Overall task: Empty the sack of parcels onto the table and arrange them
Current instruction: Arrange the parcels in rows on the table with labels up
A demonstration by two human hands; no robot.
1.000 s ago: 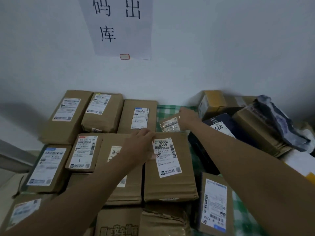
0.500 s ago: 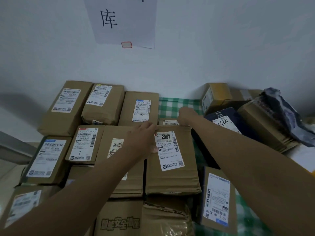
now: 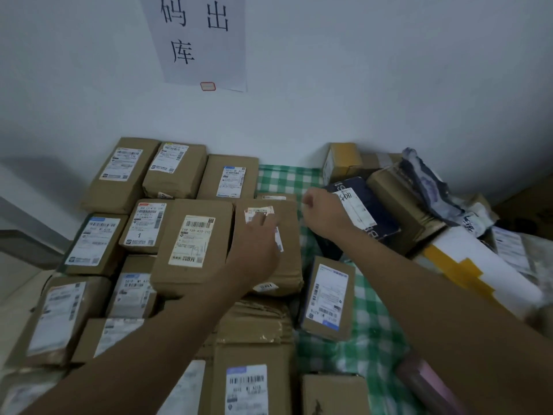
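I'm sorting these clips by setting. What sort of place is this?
Probably a parcel sorting or pickup point. Many brown parcels with printed shipping labels lie packed in rows on a table with a green checked cloth, and a paper sign with large Chinese characters hangs on the wall.

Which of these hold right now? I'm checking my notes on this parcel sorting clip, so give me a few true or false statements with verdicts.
1. The left hand rests on a brown parcel, covering part of its label. True.
2. The right hand grips a dark blue parcel. False: its fingers are curled and hold nothing; the dark blue parcel lies beside it.
3. The tablecloth is green and white checked. True.
4. The wall behind the parcels is bare. False: a paper sign hangs there.
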